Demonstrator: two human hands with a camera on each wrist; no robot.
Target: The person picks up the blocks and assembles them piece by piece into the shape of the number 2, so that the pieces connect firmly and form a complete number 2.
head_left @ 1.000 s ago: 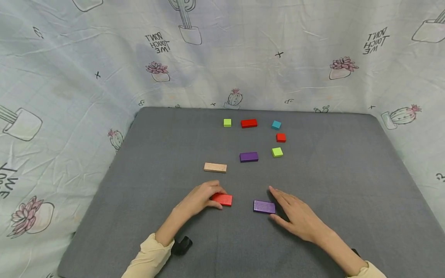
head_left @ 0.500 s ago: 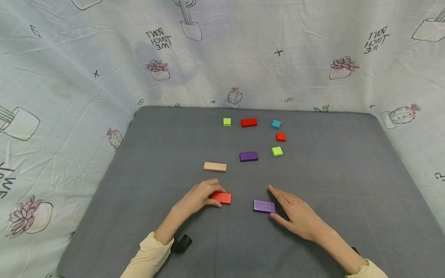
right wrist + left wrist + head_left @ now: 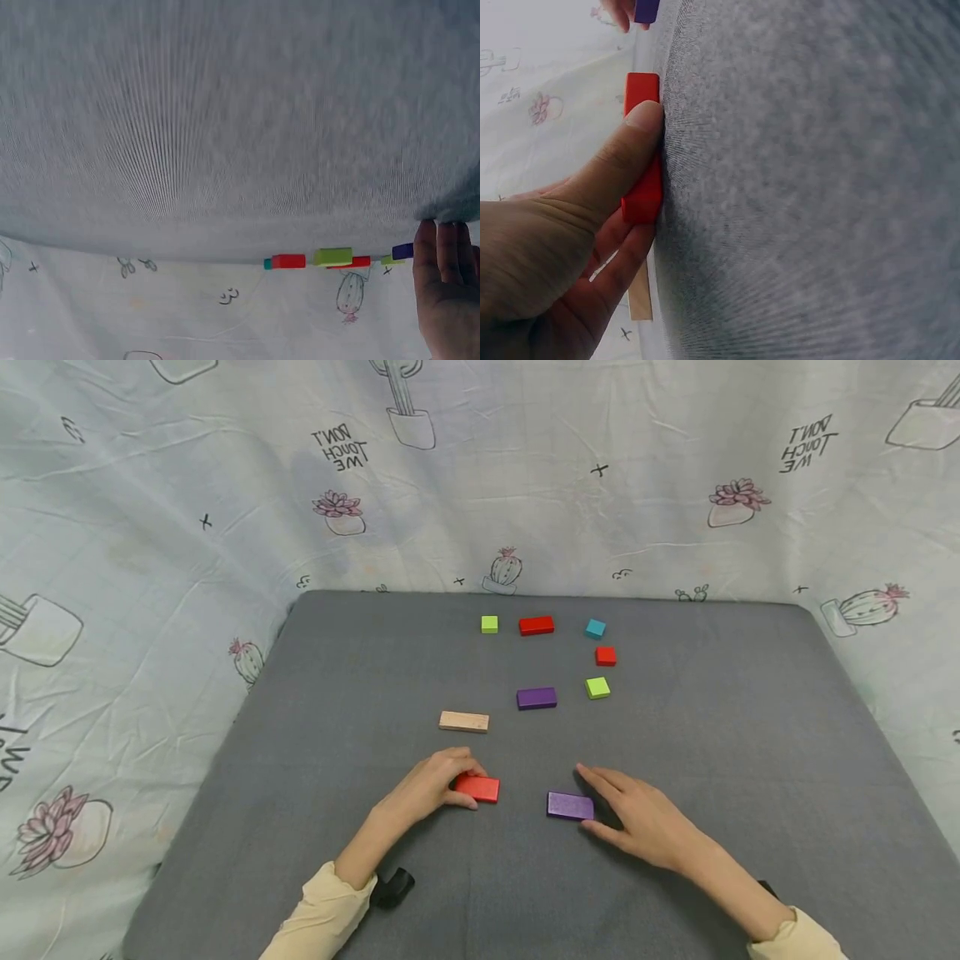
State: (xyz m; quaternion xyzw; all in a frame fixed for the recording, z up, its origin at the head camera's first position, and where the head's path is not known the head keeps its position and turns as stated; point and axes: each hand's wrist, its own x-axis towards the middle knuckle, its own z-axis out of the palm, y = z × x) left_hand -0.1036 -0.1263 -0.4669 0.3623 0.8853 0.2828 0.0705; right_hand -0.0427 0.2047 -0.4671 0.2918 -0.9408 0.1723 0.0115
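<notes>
My left hand (image 3: 427,787) holds a red rectangular block (image 3: 480,790) by its left end on the grey cloth. In the left wrist view the thumb (image 3: 615,157) lies along the near side of that red block, and fingers are behind it. A purple block (image 3: 569,806) lies flat to the right, apart from the red one. Beside its right end is my right hand (image 3: 647,823), fingers extended and thumb spread away from them. The thumb tip is at the purple block's corner; whether it touches, I cannot tell. Only part of the right hand shows in the right wrist view.
Beyond the hands lie a bare wood block (image 3: 464,722), a second purple block (image 3: 536,698), and a green block (image 3: 597,687). Further back are a small red block (image 3: 606,657), a blue block (image 3: 596,629), a longer red block (image 3: 536,626) and another green block (image 3: 490,624).
My right hand's fingers have shifted very slightly, drawing a little closer together. The left hand and all the blocks stay in place.
</notes>
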